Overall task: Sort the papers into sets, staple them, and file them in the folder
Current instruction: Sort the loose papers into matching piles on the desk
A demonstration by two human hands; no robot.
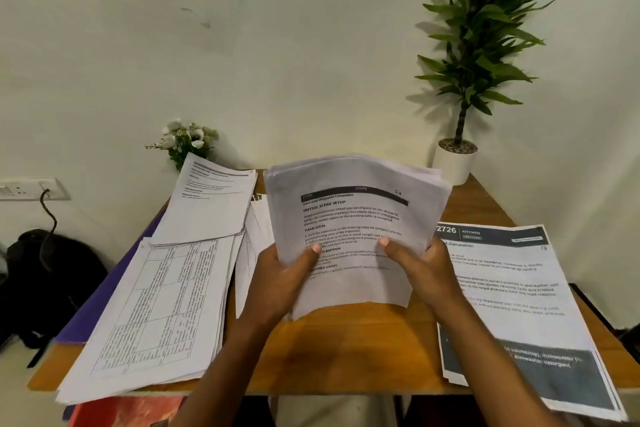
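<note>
Both hands hold up a thick stack of printed papers [353, 218] above the middle of the wooden table [346, 350]. My left hand [280, 281] grips its lower left edge with the thumb on the front page. My right hand [422, 270] grips the lower right edge the same way. A pile with table grids [156, 315] lies at the left, with another text pile [211, 204] on top of its far end. A pile with dark headers [512, 305] lies at the right. A purple folder [90, 308] shows under the left pile. No stapler is visible.
A tall potted plant [457, 163] stands at the table's far right corner and a small bunch of white flowers [187, 142] at the far left. A black bag [45, 281] sits beside the table below a wall socket [31, 189]. A red item [131, 411] lies below the front edge.
</note>
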